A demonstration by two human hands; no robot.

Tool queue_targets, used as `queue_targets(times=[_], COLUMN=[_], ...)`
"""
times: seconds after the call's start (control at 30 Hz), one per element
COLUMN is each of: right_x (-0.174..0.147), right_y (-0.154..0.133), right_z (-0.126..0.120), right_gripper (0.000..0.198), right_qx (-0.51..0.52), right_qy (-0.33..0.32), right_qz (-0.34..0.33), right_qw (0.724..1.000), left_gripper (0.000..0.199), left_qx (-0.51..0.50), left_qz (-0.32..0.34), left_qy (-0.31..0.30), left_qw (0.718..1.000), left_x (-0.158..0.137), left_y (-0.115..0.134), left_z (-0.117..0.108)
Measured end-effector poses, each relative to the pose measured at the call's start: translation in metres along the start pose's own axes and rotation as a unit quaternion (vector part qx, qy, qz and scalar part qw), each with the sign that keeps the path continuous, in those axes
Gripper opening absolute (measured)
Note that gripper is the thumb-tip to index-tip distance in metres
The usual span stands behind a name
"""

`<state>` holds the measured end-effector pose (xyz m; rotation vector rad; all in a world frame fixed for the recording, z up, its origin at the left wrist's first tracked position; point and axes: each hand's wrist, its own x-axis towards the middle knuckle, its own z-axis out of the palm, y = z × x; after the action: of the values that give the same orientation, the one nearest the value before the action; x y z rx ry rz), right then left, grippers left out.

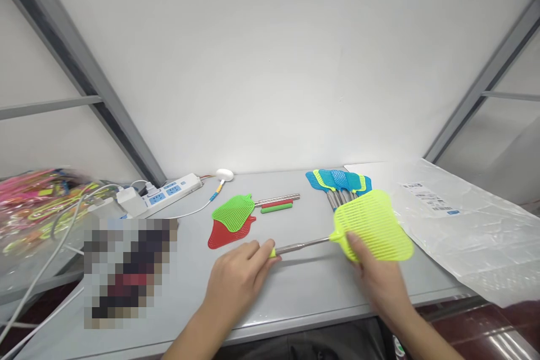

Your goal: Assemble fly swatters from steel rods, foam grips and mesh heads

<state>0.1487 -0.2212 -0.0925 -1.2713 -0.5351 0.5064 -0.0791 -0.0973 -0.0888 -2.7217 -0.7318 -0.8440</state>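
A yellow-green fly swatter [373, 226] with a thin metal telescopic shaft is held crosswise above the table's front part. My left hand [240, 273] is closed round its handle end, and most of the grip is hidden in the fist. At the other end, my right hand [377, 278] pinches the swatter's mesh head, thumb on top and fingers underneath. Beyond my left hand lie a green fly swatter [234, 212] and, partly beneath it, a red fly swatter [230, 234]. Several blue and yellow swatters [337, 180] lie fanned out behind the held one.
On the grey table [185, 287], a white power strip [169, 194] with plugs and cables stands at left, near a small white device [224, 175]. Bagged colourful items [46, 214] sit at far left. A white plastic bag [459, 230] with a label covers the right side.
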Motion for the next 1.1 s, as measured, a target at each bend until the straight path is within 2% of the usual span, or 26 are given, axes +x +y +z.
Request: queue_targets(times=[0.17,0.43,0.57,0.67,0.77,0.83,0.9,0.93,1.03,1.1], right_x=[-0.02,-0.021,-0.022,-0.02,-0.016,-0.013,-0.011,-0.01,-0.002,0.006], right_y=[0.019,0.015,0.015,0.008,-0.004,-0.011,-0.016,-0.018,-0.025,-0.032], right_z=[0.022,0.026,0.029,0.03,0.03,0.03,0.03,0.029,0.023,0.017], right_gripper=[0.032,0.033,0.037,0.033,0.025,0.027,0.028,0.027,0.027,0.031], right_qx=[0.011,0.034,0.016,0.017,-0.015,-0.055,-0.089,-0.1,-0.131,-0.179], right_qy=[-0.042,-0.031,-0.011,-0.018,-0.064,-0.112,-0.164,-0.182,-0.191,-0.179], right_qz=[0.034,0.058,0.038,0.026,0.012,-0.019,-0.058,-0.073,-0.096,-0.108], right_qw=[0.998,0.997,0.999,0.999,0.998,0.992,0.981,0.976,0.968,0.961], left_gripper=[0.022,0.021,0.021,0.018,0.018,0.019,0.021,0.021,0.021,0.023], left_qx=[0.023,0.035,0.03,-0.016,-0.119,-0.212,-0.328,-0.388,-0.528,-0.579], left_qz=[0.005,0.003,-0.001,-0.027,-0.073,-0.095,-0.102,-0.103,-0.142,-0.172], left_qy=[-0.005,0.013,0.012,-0.006,-0.052,-0.103,-0.147,-0.15,-0.16,-0.179], left_qw=[1.0,0.999,0.999,0.999,0.989,0.967,0.928,0.903,0.822,0.776], left_x=[0.003,0.01,0.008,0.008,0.016,0.025,0.035,0.04,0.054,0.061], left_y=[0.013,0.014,0.011,0.011,0.02,0.033,0.05,0.059,0.082,0.091], left_z=[0.0,-0.004,-0.003,-0.005,-0.01,-0.014,-0.018,-0.018,-0.014,-0.008])
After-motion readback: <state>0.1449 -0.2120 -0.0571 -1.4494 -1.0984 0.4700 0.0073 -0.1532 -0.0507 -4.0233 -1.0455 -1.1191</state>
